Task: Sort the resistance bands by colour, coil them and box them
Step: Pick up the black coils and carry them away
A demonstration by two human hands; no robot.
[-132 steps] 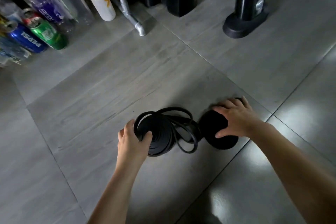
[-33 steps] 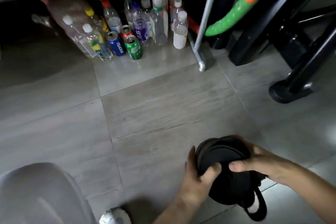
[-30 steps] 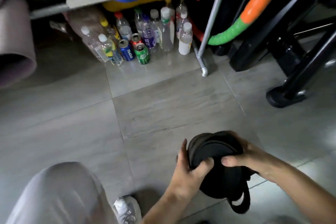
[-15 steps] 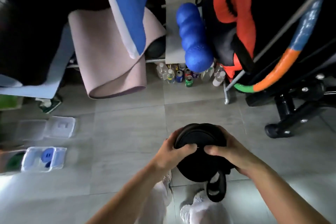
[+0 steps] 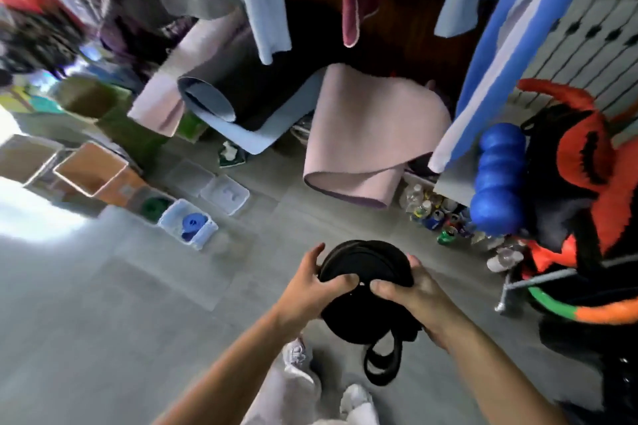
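Note:
Coiled black resistance bands (image 5: 366, 259) are held up in front of me, a loose loop dangling below them. My left hand (image 5: 310, 286) grips the coil's left side, thumb on its face. My right hand (image 5: 411, 293) grips the right side. On the floor at left stands a clear box (image 5: 203, 235) with a coiled blue band (image 5: 191, 222) in it. Beside it a box holds a green band (image 5: 153, 206). An empty clear box (image 5: 241, 198) and a lid lie behind them.
Orange and white bins (image 5: 91, 171) stand at far left. Pink mats (image 5: 366, 134) and clothes hang ahead. Bottles and cans (image 5: 435, 214) crowd the floor at right, next to a blue roller (image 5: 495, 179), a red-black bag and a hoop. My white shoes (image 5: 355, 397) are below.
I have stood up with the black coil in both hands. The view has swung left, bringing the sorting boxes closer and more toward the middle.

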